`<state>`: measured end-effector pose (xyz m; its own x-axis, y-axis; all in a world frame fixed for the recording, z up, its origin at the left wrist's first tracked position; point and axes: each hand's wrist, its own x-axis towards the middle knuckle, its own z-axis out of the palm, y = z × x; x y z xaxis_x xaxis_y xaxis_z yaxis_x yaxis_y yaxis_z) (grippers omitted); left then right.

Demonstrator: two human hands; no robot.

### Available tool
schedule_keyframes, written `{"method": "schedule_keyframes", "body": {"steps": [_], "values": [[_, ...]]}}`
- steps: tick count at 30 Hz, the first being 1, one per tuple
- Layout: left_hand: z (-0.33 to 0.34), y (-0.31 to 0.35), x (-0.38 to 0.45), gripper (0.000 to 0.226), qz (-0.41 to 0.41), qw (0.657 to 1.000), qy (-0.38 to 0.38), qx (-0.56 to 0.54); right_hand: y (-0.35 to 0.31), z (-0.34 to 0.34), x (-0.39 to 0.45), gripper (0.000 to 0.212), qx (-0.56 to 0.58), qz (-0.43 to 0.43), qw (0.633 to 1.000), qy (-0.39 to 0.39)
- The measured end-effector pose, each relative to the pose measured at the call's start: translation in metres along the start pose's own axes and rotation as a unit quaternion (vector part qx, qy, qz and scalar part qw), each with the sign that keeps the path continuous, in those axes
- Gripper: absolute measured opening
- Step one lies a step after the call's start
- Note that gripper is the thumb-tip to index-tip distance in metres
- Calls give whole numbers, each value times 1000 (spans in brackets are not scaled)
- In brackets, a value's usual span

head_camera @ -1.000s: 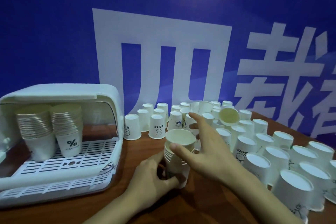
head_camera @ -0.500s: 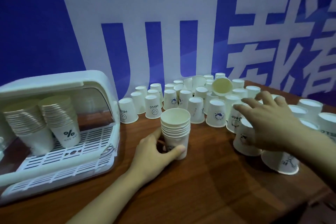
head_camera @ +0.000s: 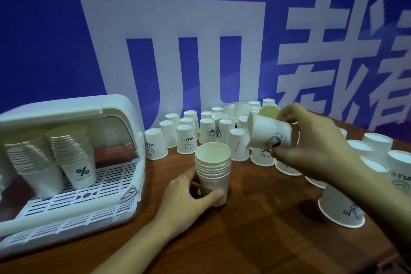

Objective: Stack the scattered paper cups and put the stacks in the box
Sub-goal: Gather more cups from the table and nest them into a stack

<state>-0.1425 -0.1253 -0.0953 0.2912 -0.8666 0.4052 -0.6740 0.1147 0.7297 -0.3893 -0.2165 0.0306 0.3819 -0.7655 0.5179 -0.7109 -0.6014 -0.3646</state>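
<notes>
Head view: we see the white box holding two cup stacks, its left side cut off. Our left hand curls around the upright stack on the table. Our right hand pinches a tilted printed cup, its print blurred, above upside-down cups beyond our fingers.
</notes>
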Motion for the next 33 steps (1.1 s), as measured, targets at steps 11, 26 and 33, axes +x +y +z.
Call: {"method": "schedule_keyframes", "body": {"steps": [11,26,33], "values": [[2,0,-2,37,-4,999,-4,-34,-57,80,-2,70,230,21,973,-23],[0,3,-1,39,0,1000,0,-14,-51,77,-1,71,166,12,981,-94],[0,5,-2,43,-11,1000,15,-5,-55,82,-2,72,157,38,981,-104]]}}
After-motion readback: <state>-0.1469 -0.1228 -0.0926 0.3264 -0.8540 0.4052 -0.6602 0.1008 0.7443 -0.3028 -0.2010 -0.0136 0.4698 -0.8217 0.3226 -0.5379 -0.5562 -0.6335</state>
